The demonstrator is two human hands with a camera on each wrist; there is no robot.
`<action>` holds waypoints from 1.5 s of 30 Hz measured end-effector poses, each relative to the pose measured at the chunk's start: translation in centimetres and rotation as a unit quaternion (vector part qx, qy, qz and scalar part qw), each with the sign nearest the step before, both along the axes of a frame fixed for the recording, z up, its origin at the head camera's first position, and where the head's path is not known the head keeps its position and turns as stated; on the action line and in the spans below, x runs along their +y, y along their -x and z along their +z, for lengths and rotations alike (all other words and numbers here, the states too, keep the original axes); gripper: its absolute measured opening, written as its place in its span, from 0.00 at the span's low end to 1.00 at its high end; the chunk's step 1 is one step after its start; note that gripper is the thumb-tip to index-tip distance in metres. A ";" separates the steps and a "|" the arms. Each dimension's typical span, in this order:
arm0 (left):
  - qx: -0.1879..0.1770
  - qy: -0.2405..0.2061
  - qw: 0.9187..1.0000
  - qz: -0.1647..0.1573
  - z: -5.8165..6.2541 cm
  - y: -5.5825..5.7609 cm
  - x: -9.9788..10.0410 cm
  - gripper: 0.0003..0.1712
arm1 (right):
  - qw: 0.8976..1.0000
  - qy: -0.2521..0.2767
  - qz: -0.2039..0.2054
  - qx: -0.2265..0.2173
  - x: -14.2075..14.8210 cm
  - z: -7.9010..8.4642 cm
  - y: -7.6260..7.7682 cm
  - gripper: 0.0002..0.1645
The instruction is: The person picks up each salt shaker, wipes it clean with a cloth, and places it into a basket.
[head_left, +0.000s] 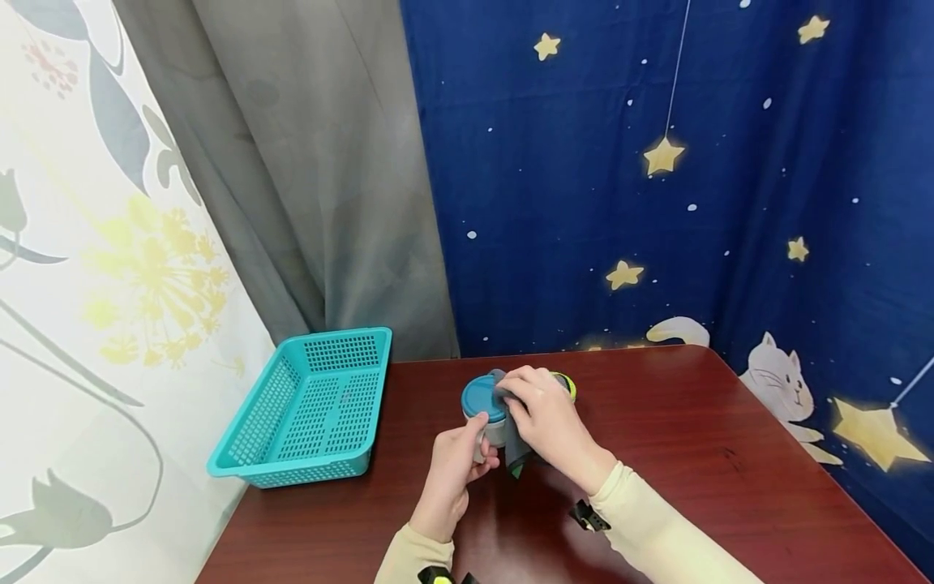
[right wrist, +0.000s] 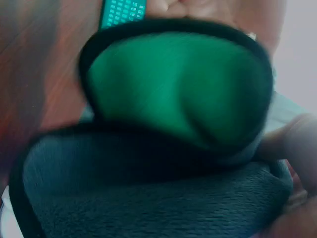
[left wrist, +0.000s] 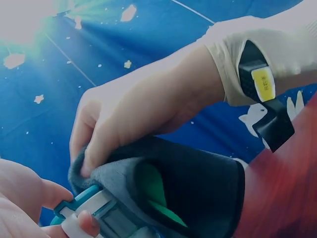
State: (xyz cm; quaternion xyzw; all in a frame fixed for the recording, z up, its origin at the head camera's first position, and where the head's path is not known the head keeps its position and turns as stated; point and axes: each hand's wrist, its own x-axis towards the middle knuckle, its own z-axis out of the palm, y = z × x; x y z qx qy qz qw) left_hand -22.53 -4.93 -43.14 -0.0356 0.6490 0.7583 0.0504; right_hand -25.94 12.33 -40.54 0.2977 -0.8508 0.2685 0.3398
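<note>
A small container with a round blue lid [head_left: 479, 397] and a pale body stands near the table's far edge. My left hand [head_left: 452, 466] grips its near left side; in the left wrist view, thumb and fingers hold a white part below the teal lid edge [left wrist: 81, 198]. Between thumb and fingers, my right hand [head_left: 543, 414] pinches a dark grey cloth [head_left: 515, 446] against the lid's right side. The cloth curves beside the container, showing a green inner face [right wrist: 148, 79] in the right wrist view. Part of the container is hidden by it.
A turquoise plastic basket [head_left: 314, 418] sits at the table's left side. Behind my right hand, a yellow-green rimmed item [head_left: 568, 384] is mostly hidden. The brown table [head_left: 657, 454] borders grey and blue curtains [head_left: 569, 203] at the back.
</note>
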 end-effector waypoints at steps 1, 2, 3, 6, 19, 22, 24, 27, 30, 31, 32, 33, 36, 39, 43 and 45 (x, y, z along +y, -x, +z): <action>0.002 -0.001 1.000 0.004 0.0 0.0 0.1 0.27 | 1.000 -0.010 0.016 0.006 -0.2 0.0 0.0 0.11; 0.003 -0.002 1.000 0.009 -0.1 0.0 0.1 0.27 | 0.999 -0.018 0.035 0.009 -0.4 0.1 -0.1 0.11; 0.004 -0.003 1.000 0.012 -0.1 -0.1 0.2 0.27 | 0.998 -0.025 0.054 0.013 -0.6 0.2 -0.2 0.11; 0.003 -0.007 1.000 0.022 -0.3 -0.1 0.2 0.24 | 0.994 -0.030 0.104 0.005 -1.0 0.2 -0.4 0.13; -0.010 0.003 1.000 0.026 -1.6 -0.1 0.2 0.25 | 0.995 -0.050 0.086 0.010 -1.1 -0.6 -0.1 0.14; -0.002 0.006 1.000 0.027 -1.6 -0.5 0.3 0.28 | 0.998 -0.054 0.033 -0.027 -0.7 -0.3 0.7 0.11; -0.001 0.010 0.999 0.031 -1.6 -0.7 0.3 0.29 | 0.997 -0.052 0.001 -0.056 -0.4 -0.1 1.4 0.09; -0.008 0.010 1.000 0.029 -1.7 -0.7 0.3 0.29 | 0.995 -0.046 -0.024 -0.084 -0.1 0.1 2.3 0.08; -0.014 0.006 1.000 0.026 -1.7 -0.7 0.3 0.29 | 0.995 -0.038 -0.027 -0.089 0.0 0.2 2.5 0.07; -0.014 0.006 1.000 0.026 -1.6 -0.7 0.3 0.29 | 0.995 -0.035 -0.027 -0.090 0.0 0.2 2.5 0.07; -0.013 0.007 1.000 0.026 -1.6 -0.7 0.3 0.29 | 0.995 -0.031 -0.027 -0.093 0.0 0.2 2.5 0.07; -0.012 0.009 1.000 0.027 -1.6 -0.8 0.3 0.30 | 0.995 -0.026 -0.027 -0.095 0.0 0.1 2.5 0.07; -0.014 0.015 0.999 0.026 -1.6 -0.8 0.4 0.30 | 0.994 -0.008 -0.034 -0.100 0.0 -0.1 2.4 0.10; -0.019 0.017 0.999 0.021 -1.7 -0.8 0.4 0.30 | 0.994 0.018 -0.043 -0.099 -0.2 -0.5 2.2 0.16; -0.018 0.015 0.999 0.022 -1.8 -0.8 0.5 0.30 | 0.993 0.054 -0.044 -0.092 -0.6 -0.7 1.5 0.19; -0.014 0.015 0.999 0.025 -1.8 -0.9 0.4 0.30 | 0.993 0.066 -0.035 -0.091 -0.9 -0.8 1.2 0.19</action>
